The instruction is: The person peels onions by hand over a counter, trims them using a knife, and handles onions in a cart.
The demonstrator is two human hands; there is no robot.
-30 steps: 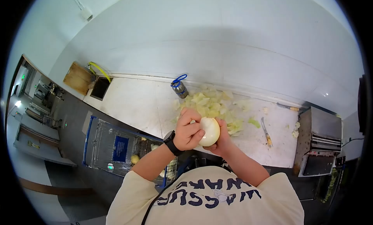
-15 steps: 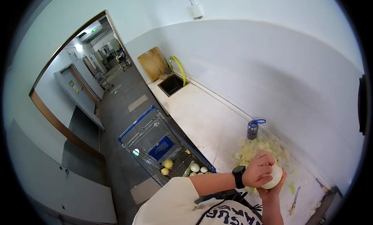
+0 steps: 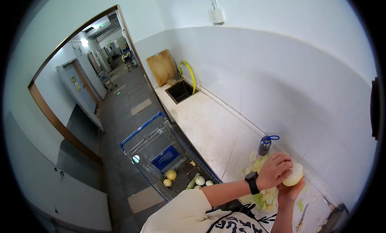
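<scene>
A pale, round vegetable (image 3: 294, 174) is between my two hands, over the counter. My left hand (image 3: 274, 170), with a black watch on its wrist, has its fingers curled against the near left side of the vegetable. From below, my right hand (image 3: 290, 190) cups the vegetable, its fingers partly hidden. Loose pale green leaves and peelings (image 3: 263, 199) lie on the counter under and beside my hands. A knife (image 3: 303, 217) rests to the right of my right forearm.
A dark bottle with a blue loop (image 3: 264, 145) stands near the wall. Farther back are a sink (image 3: 179, 91), a yellow hose (image 3: 193, 77) and a wooden board (image 3: 161, 67). Left of the counter (image 3: 209, 130), a blue-handled cart (image 3: 141, 131) holds several round vegetables (image 3: 171, 175).
The view has shifted a little. My hands and the vegetable are slightly higher and farther right in it, and the vegetable is turned, with more of its pale upper face showing.
</scene>
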